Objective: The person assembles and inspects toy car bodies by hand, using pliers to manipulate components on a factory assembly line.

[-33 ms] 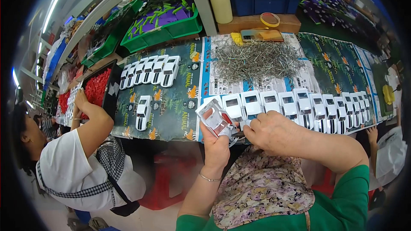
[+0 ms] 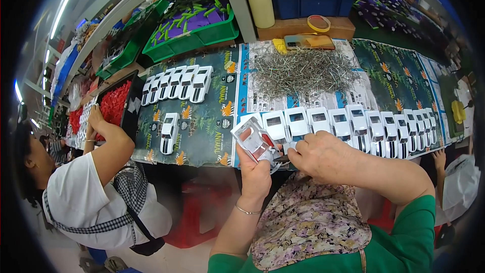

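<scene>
My left hand grips a white toy car body, tilted, with its hollow inside and some red parts showing. Close to the car's right end is my right hand, its fingers curled and pinched together. What those fingertips hold is too small and hidden to make out. Beyond and to the right of my hands, a long row of white toy car bodies runs along the table's near side. A heap of thin metal pins lies behind the row.
More white toy cars stand at the left, with a single toy car nearer. A co-worker sits at left beside a black tray of red pieces. At the back are a green crate, a bottle and a phone.
</scene>
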`<state>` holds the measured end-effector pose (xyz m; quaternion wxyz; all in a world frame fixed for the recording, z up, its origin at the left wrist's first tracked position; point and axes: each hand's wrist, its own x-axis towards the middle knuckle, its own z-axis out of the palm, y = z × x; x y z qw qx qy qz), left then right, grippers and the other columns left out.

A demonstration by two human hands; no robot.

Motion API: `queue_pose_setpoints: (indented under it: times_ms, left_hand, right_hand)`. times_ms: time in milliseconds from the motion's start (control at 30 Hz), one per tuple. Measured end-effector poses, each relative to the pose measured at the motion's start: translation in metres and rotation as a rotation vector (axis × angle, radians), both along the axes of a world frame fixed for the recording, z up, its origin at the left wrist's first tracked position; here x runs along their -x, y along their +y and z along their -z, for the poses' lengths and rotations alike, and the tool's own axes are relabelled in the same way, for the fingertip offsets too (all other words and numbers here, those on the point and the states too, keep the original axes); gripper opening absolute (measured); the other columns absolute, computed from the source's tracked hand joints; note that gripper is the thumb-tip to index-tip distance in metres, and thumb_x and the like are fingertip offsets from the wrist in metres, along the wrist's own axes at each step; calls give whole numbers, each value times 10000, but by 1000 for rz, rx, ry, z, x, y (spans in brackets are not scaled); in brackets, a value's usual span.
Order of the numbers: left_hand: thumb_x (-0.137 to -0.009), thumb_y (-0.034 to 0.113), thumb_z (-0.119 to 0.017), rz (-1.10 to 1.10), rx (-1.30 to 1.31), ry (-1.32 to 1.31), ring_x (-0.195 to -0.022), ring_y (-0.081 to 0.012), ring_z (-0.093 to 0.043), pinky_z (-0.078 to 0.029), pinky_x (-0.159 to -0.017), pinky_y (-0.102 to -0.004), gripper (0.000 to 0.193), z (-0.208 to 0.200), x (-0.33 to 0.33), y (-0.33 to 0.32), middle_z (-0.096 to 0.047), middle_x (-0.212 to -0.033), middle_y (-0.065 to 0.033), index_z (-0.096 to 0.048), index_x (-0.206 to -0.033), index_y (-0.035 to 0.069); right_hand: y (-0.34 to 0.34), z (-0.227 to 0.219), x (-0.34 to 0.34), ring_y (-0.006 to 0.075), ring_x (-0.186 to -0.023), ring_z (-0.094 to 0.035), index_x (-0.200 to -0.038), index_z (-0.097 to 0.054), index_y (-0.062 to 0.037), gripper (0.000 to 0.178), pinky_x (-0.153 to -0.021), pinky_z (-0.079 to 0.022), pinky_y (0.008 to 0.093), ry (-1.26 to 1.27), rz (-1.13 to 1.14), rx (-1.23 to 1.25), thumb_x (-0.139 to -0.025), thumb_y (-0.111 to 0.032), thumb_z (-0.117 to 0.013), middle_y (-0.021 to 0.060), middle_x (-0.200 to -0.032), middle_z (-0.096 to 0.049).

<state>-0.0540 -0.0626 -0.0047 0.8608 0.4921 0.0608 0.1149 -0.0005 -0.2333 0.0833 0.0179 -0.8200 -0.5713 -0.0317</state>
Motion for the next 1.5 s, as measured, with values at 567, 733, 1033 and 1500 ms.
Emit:
queue_pose_setpoints:
  times_ms: [567, 733, 1033, 1500]
  left_hand:
    - [-725, 33, -687, -596, -1694, 242, -1105, -388, -463, -379, -936, -441, 637, 31, -31, 172, -466, -1182, -199, -448, -1314, 68]
    - [-707, 78, -725, -711, -1965, 254, -1110, -372, -467, -387, -912, -438, 584, 24, -35, 162, -490, -1177, -180, -504, -1247, 70]
    - [-782, 272, -707, -126, -1671, 8, -702, -347, -587, -486, -633, -411, 466, -8, -33, 40, -544, -882, -165, -571, -1177, 64]
    - [-970, 282, -389, 174, 215, 58, -906, -251, -624, -538, -741, -380, 498, -2, -33, 54, -578, -1170, -210, -355, -1392, 18]
  right_hand:
    - [-58, 19, -51, 361, -970, -567, -1024, -597, -21, 279, -855, -454, 457, 340, 691, -190, -810, -182, -521, 184, -963, -600]
    - [-46, 32, -70, 351, -991, -577, -988, -626, 5, 295, -862, -454, 457, 145, 712, 13, -764, -159, -528, 203, -1008, -613]
    - [-41, 46, -88, 290, -883, -635, -892, -662, -41, 189, -775, -489, 429, -70, 625, 110, -762, -131, -558, 136, -916, -650]
    - [-60, 12, -45, 345, -900, -614, -1030, -607, -71, 230, -776, -482, 454, 484, 738, -225, -884, -225, -519, 152, -960, -643]
